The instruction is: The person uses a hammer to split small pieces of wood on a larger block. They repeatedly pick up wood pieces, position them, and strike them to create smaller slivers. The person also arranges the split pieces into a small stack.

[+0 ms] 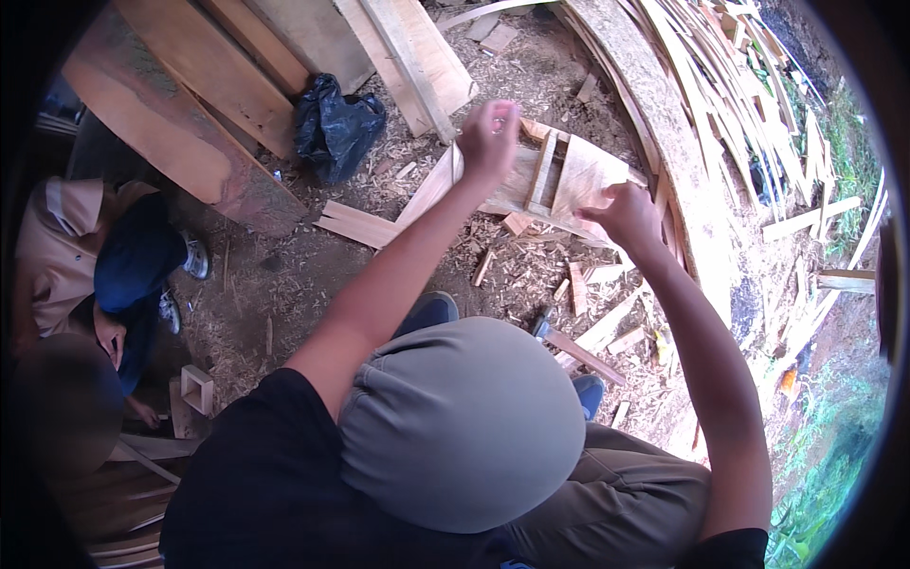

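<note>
My left hand (491, 147) is raised by the far left end of a wooden workpiece, its fingers curled and slightly blurred. Whatever it may hold is too small to make out. My right hand (627, 220) hovers over or rests against the right part of the workpiece, thumb stretched left, apart from the bent fingers. Contact is hard to judge. The workpiece has a pale flat board (590, 180), and a narrow wooden strip (542, 171) crosses its middle beside a dark gap. Nearer to me on the ground lies a hammer (586, 357) with a wooden handle.
Wood shavings and offcuts cover the ground. A black plastic bag (339, 128) lies beside large planks (161, 123) at the far left. Another person (85, 247) sits at left near a small wooden frame (196, 389). Long slabs (654, 104) and stacked strips rise at right.
</note>
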The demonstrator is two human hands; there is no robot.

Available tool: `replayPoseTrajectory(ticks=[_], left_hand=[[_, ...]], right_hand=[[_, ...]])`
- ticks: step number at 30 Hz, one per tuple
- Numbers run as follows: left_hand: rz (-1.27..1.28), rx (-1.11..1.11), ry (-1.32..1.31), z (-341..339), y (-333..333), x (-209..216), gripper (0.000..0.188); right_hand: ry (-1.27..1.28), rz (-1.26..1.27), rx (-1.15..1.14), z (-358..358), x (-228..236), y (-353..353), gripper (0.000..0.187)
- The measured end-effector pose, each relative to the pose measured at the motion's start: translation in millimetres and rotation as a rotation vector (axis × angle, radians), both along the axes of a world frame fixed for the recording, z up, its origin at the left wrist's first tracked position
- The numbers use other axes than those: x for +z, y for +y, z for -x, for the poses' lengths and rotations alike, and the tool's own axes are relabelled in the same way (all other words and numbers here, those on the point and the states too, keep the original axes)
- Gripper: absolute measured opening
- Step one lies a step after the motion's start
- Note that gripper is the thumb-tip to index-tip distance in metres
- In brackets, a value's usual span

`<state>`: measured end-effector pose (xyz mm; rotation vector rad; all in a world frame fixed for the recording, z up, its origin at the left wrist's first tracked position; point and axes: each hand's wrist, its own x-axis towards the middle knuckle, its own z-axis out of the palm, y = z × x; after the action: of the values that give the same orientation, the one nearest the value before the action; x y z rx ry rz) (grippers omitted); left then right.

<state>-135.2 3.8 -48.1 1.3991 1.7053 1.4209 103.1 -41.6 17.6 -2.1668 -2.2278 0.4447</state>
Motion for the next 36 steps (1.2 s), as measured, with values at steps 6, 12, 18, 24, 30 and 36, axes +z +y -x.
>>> replayPoseTrajectory(ticks=[6,12,18,24,30,36], left_hand=[[0.087,-0.151,-0.299,34,-12,-10,0.02],[-0.014,-0.068,-0.003,57,-19,-26,0.025],[0.005,0.167,-0.129,114,-6,-30,0.027],[0.258,-0.144,0.483,176,-40,-53,0.028],[0.591,-0.133,-0.09,167,-75,-70,0.022],[0.557,-0.247,0.175,131,-74,-82,0.045]], right_hand=[[0.01,0.018,0.017,2,3,3,0.064],[0.004,0.012,0.004,3,2,-1,0.064],[-0.012,0.022,0.008,2,-2,2,0.065],[-0.002,0.03,0.03,3,-4,3,0.066],[0.002,0.005,0.052,-2,-8,4,0.066],[0.005,-0.023,0.074,-2,-11,3,0.066]])
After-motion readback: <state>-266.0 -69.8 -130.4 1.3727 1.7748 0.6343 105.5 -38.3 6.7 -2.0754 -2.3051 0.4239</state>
